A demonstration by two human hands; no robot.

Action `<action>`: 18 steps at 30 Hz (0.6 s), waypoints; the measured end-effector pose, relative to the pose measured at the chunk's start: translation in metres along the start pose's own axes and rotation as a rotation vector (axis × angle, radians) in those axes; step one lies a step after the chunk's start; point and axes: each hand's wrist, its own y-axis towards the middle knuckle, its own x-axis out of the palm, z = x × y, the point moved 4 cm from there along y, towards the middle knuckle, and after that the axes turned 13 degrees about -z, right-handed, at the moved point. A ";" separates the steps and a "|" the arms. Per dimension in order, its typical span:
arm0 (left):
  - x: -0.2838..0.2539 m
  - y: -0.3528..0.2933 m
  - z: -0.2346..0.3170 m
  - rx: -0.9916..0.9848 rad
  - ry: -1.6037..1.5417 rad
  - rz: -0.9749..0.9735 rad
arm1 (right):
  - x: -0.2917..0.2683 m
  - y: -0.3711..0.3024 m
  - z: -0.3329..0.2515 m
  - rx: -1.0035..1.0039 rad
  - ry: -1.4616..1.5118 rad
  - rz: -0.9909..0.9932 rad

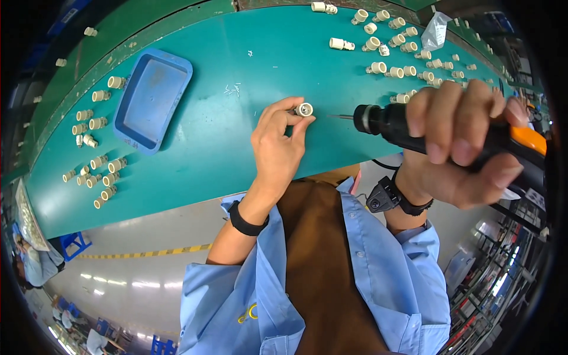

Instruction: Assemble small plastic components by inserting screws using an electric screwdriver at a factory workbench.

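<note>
Between the thumb and fingers of my left hand [277, 145] is a small cream lamp socket [305, 109], its round open end showing metal inside. My right hand [449, 133] is wrapped round a black electric screwdriver [390, 121] with an orange part near its back. The thin bit points left toward the socket, with a gap between them. Small pale screw-like pieces [232, 89] lie on the green table [207, 160] beyond my left hand, too tiny to make out well.
A blue tray [123, 127] lies at the left, with several cream sockets [97, 123] beside it. Many more sockets [396, 72] stand in rows at the far right, near a clear plastic bag [436, 31]. A dark cord [386, 165] hangs by the table's near edge.
</note>
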 end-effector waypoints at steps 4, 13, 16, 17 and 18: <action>-0.013 -0.010 0.006 0.012 0.089 0.014 | -0.001 -0.019 0.020 0.029 0.003 0.014; -0.030 -0.005 0.024 -0.359 -0.209 -0.144 | -0.010 -0.024 0.007 -0.027 0.048 0.059; -0.031 -0.006 0.022 -0.474 -0.321 -0.169 | -0.006 -0.024 0.012 -0.015 0.088 -0.002; -0.030 -0.006 0.023 -0.456 -0.354 -0.189 | -0.006 -0.023 0.013 -0.013 0.091 -0.002; -0.030 -0.004 0.024 -0.438 -0.388 -0.213 | -0.004 -0.021 0.014 -0.011 0.096 -0.021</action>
